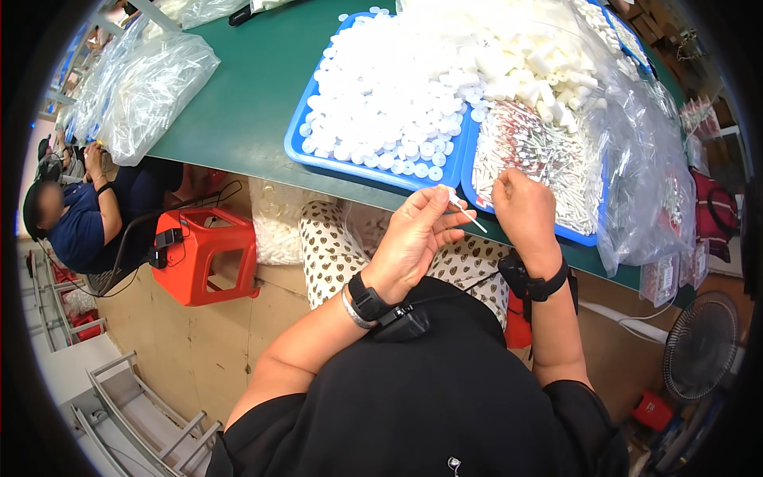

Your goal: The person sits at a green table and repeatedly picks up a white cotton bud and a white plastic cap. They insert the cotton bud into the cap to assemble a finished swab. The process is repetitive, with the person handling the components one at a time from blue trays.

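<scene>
My left hand (413,238) is closed, thumb and forefinger pinching a thin white rod (475,222) near the table's front edge. Something small and whitish shows at the pinch, too small to name. My right hand (526,211) is curled shut over the front left part of a blue tray (574,235) of small white stick-like parts (548,163), some with reddish ends. What its fingertips hold, if anything, is hidden. To the left, a second blue tray (296,143) is heaped with small translucent white discs (381,103).
Whitish foam-like cylinders (548,67) lie piled behind the stick parts. Clear plastic bags (636,175) hang over the table's right side; another bag (159,95) lies far left. A red stool (208,254) and a seated person (79,211) are left; a fan (701,346) stands right.
</scene>
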Demonstrator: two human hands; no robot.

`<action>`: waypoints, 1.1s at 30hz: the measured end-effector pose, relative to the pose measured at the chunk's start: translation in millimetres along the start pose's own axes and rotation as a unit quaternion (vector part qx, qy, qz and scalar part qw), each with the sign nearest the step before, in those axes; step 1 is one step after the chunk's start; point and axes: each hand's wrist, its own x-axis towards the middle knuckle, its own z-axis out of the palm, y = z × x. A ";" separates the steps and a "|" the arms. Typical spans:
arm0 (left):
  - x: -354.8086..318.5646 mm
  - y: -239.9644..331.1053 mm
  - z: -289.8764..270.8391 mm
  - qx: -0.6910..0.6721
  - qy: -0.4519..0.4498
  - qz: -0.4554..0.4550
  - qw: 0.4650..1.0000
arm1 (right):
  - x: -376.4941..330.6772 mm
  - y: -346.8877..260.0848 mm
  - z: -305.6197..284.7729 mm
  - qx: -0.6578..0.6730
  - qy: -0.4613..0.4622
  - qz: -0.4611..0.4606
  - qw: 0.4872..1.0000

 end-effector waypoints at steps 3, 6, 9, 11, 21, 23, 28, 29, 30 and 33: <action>1.1 0.3 0.6 0.001 -0.004 0.007 1.000 | -1.0 -2.1 -3.2 0.016 0.024 -0.029 0.999; 1.3 4.6 1.5 0.003 -0.006 0.019 1.000 | -3.1 -7.9 -11.4 0.075 0.067 -0.052 0.994; 4.2 11.6 7.3 -0.005 -0.017 0.032 0.999 | 0.4 -5.7 -17.0 0.095 0.113 -0.112 0.983; 10.4 15.5 14.7 0.003 -0.026 0.045 0.999 | 0.1 -3.6 -16.9 0.141 0.110 -0.114 0.977; 26.9 25.0 29.6 0.003 -0.008 0.078 0.997 | -9.9 -8.3 -23.1 0.367 0.011 -0.016 0.930; 27.7 23.4 28.8 0.003 -0.004 0.080 0.997 | -12.5 -7.9 -24.5 0.362 0.014 -0.020 0.932; 29.4 19.1 26.9 0.006 -0.004 0.084 0.996 | -14.8 -11.2 -28.3 0.353 0.030 -0.015 0.935; 29.6 18.7 26.8 0.007 0.000 0.084 0.996 | -15.0 -10.7 -27.9 0.350 0.035 -0.020 0.936; 29.7 18.4 26.7 0.009 0.004 0.084 0.996 | -15.1 -9.9 -26.9 0.346 0.040 -0.025 0.937; 29.9 18.0 26.1 0.007 0.007 0.088 0.996 | -15.4 -9.7 -29.0 0.318 0.045 -0.042 0.946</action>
